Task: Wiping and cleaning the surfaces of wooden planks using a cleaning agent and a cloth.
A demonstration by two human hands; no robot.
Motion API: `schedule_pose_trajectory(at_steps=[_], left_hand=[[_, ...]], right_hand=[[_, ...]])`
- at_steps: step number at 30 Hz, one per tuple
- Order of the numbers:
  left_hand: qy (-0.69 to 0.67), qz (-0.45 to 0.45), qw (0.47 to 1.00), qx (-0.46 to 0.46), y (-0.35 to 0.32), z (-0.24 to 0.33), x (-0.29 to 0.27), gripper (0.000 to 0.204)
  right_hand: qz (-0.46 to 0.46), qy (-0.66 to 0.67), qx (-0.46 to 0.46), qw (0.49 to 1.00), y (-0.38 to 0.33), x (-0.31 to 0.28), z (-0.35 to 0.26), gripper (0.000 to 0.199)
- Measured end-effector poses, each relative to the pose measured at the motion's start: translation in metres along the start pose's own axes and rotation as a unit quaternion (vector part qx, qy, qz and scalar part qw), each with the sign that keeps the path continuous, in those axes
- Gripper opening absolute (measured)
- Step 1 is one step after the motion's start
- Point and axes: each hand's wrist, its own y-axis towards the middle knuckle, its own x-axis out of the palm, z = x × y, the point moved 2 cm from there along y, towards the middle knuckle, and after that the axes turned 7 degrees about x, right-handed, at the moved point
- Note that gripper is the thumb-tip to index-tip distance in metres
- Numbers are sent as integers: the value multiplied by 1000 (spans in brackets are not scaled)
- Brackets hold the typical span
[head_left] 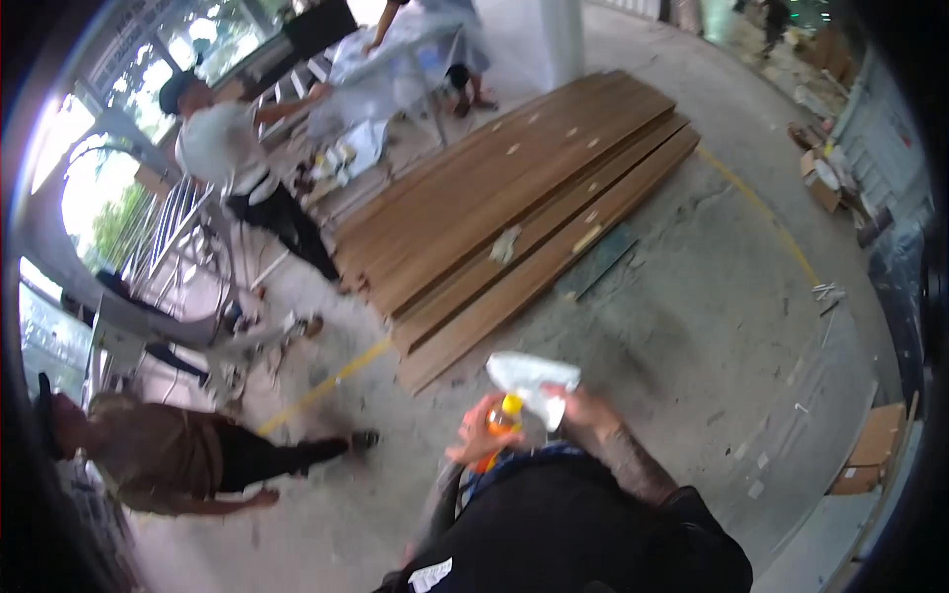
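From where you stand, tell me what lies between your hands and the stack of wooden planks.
Head view: only bare concrete floor separates the hands, left and right, from the wooden planks.

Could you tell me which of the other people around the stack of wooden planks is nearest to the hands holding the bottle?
The person in the tan top and black trousers, low on the left. The one in the grey shirt and dark cap and the people at the covered table are farther off.

Both forearms come up from the lower edge and meet close in front of the chest, elbows bent. The left hand [477,435] sits slightly lower, fingers curled inward in a closed grasp, blurred in outline. The right hand [583,405] is raised just beside it, fingers pinched shut, with the bare forearm slanting down to a dark sleeve.
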Motion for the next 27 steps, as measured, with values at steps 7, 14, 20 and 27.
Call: schedule_pose_trajectory(at_steps=[7,14,20,27], left_hand=[[-18,-49,998,-42,46,68,-51,83],[16,-133,989,-66,51,81,-51,81],[142,-302,923,-193,58,102,-44,92],[232,-338,891,-195,56,113,-33,97]], right_hand=[[47,-128,-51,989,-13,10,-71,41],[61,-57,36,996,-21,16,-33,39],[71,-86,-10,994,-31,2,1,39],[90,198,32,976,-41,3,32,46]])
